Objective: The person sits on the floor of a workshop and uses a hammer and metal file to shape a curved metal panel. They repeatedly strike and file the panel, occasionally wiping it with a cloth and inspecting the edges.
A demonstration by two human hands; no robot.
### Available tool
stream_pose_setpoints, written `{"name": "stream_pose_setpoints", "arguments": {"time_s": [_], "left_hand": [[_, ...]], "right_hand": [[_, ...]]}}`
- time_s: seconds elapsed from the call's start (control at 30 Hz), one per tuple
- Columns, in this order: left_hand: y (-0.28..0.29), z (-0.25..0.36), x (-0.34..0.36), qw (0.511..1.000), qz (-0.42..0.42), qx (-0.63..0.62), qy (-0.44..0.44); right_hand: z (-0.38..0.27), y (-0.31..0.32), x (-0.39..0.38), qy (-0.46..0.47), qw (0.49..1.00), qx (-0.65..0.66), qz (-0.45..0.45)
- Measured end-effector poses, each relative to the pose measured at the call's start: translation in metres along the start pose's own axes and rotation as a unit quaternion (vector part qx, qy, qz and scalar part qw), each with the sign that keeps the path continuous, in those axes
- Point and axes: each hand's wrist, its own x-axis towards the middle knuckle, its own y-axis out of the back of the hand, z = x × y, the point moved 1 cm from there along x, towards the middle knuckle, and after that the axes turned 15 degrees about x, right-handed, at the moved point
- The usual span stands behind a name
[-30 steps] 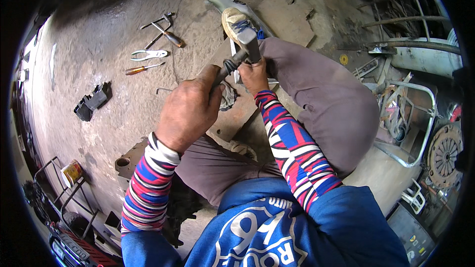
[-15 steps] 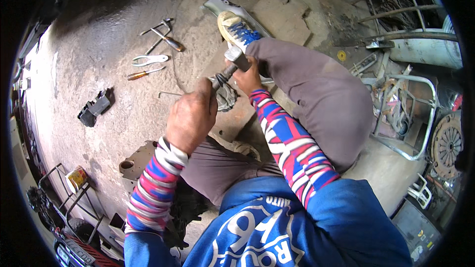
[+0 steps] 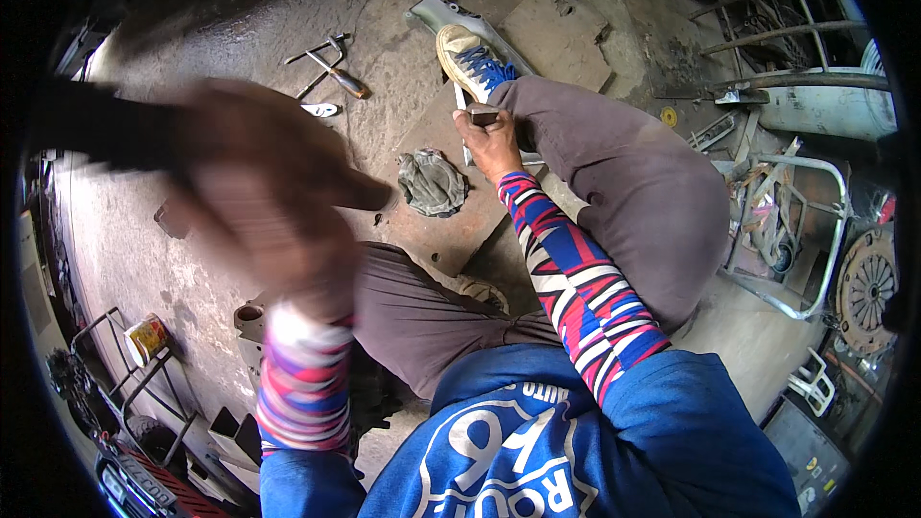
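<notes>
On the workshop floor, head view:
Left hand: the left hand (image 3: 259, 182) is raised high and close to the camera, smeared by motion; a long dark handle (image 3: 106, 134) runs out from it to the left, so it seems closed around a tool, though the blur hides the fingers and I cannot tell the grip for sure.
Right hand: the right hand (image 3: 491, 139) is low at the floor, fingers pinched round a small dark metal block (image 3: 483, 116), holding it steady against a thin pale metal strip (image 3: 460, 101) beside the shoe.
Foot: the worn cream sneaker with blue laces (image 3: 470, 59) rests on a long grey metal part (image 3: 451, 14), seemingly to pin it down.
Plate: a flat rusty brown metal plate (image 3: 451, 230) lies under the work as a hard base, with a crumpled grey rag (image 3: 432, 182) on it within reach.
Posture: the grey-trousered knee (image 3: 624, 182) is bent up beside the right arm, bracing it.
Spare tools: a brown-handled screwdriver (image 3: 338, 77) and thin rods lie well apart on the concrete floor (image 3: 173, 259), out of the way.
</notes>
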Motion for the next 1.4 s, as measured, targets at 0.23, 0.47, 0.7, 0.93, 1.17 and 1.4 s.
{"name": "stream_pose_setpoints", "arguments": {"time_s": [0.23,0.47,0.7,0.93,1.17,1.4], "left_hand": [[-0.035,-0.054,-0.066,0.933,-0.265,0.083,0.228],[0.0,-0.048,-0.031,0.924,-0.212,-0.019,0.317],[-0.005,-0.042,-0.037,0.913,-0.245,0.001,0.325],[-0.035,-0.025,-0.043,0.934,-0.306,0.024,0.181],[-0.058,-0.025,-0.04,0.938,-0.317,0.071,0.122],[0.026,0.03,0.035,0.961,-0.084,-0.187,0.188]], "right_hand": [[-0.004,0.004,0.006,-0.055,0.998,-0.027,-0.014],[-0.022,0.024,0.005,-0.004,0.999,-0.014,0.033],[-0.018,0.016,0.001,-0.05,0.996,0.046,0.061],[-0.001,0.016,-0.002,-0.024,0.993,0.118,0.02],[0.021,0.006,0.003,0.017,0.993,0.099,0.062],[-0.003,0.008,0.002,0.03,0.999,0.004,0.021]]}}
